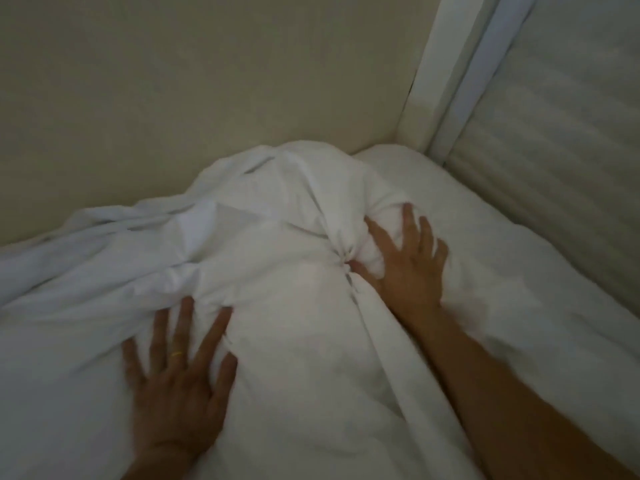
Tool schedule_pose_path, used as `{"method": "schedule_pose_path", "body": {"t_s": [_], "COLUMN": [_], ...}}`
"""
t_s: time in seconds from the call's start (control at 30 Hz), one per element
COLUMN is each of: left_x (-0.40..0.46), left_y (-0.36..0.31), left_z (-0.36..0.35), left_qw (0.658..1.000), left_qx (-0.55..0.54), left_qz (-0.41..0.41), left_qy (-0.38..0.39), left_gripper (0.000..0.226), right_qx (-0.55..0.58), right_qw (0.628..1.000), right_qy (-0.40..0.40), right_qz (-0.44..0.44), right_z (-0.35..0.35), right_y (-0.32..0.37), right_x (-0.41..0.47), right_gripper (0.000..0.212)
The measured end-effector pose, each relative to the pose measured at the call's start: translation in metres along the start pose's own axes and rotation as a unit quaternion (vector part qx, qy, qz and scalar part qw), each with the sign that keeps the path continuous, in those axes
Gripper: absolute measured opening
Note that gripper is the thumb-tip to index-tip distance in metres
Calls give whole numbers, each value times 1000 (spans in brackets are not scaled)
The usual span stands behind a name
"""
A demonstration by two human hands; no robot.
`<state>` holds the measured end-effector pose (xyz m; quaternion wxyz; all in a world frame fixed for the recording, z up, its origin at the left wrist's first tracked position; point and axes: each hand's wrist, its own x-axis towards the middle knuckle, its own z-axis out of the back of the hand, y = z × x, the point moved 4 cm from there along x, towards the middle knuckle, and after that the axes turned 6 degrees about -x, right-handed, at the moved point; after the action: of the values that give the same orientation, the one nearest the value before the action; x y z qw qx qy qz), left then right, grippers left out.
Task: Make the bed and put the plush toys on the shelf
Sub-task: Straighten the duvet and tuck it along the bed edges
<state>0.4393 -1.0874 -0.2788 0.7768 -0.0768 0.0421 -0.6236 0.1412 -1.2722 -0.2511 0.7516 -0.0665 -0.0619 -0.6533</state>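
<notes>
A rumpled white duvet (284,209) lies bunched on the bed, piled highest near the far corner. My left hand (176,382) lies flat on it at the lower left, fingers spread, a gold ring on one finger. My right hand (405,265) presses on a bulge of the duvet further back, fingers spread and straight, thumb at a knot of folds. A smoother white bed surface (502,271) shows to the right. No plush toys or shelf are in view.
A beige wall (207,81) runs along the bed's far side. A white window frame (446,81) and a closed slatted shutter (561,150) stand at the right, meeting the wall at the corner.
</notes>
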Motion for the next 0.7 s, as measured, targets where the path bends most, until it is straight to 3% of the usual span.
{"method": "schedule_pose_path", "body": {"t_s": [0.1,0.2,0.27,0.33,0.4,0.43,0.47,0.5,0.53,0.57,0.6,0.63,0.67,0.7], "left_x": [-2,-3,-3,-7,-8,-9,-9,-10,-9,-7,-4,-3,-2,0], "left_y": [-2,-10,-9,-11,-12,-11,-11,-11,-11,-10,-8,-7,-6,-5], "left_z": [8,21,27,32,39,37,37,37,36,34,32,27,23,19], "left_qw": [1000,1000,999,999,999,998,998,998,998,997,998,998,998,999], "left_qx": [-1,-12,-15,-24,-25,-18,-16,-16,-19,-20,-17,-13,-16,-22], "left_qz": [10,24,35,37,34,30,28,26,25,30,32,33,33,31], "left_qy": [4,-4,-16,-15,-35,-44,-51,-58,-62,-62,-60,-57,-43,-39], "left_gripper": [73,72,72,71,69,67,65,65,66,68,69,70,70,70], "right_qx": [16,25,7,-15,-79,-122,-166,-201,-220,-225,-199,-147,-102,-67], "right_qw": [1000,991,993,999,954,923,921,945,970,962,946,951,974,995], "right_qy": [11,128,117,-38,-282,-348,-332,-228,-39,138,254,268,200,77], "right_qz": [-22,-31,-26,-9,70,106,118,121,93,67,43,38,35,7], "right_z": [38,68,93,143,182,182,175,152,122,95,80,81,92,105], "right_y": [-4,-10,-17,-21,-9,-5,-2,-7,-19,-30,-40,-46,-51,-61], "right_x": [9,25,46,72,88,93,99,108,115,115,113,115,123,134], "right_gripper": [99,115,78,50,39,34,37,50,66,74,71,60,51,50]}}
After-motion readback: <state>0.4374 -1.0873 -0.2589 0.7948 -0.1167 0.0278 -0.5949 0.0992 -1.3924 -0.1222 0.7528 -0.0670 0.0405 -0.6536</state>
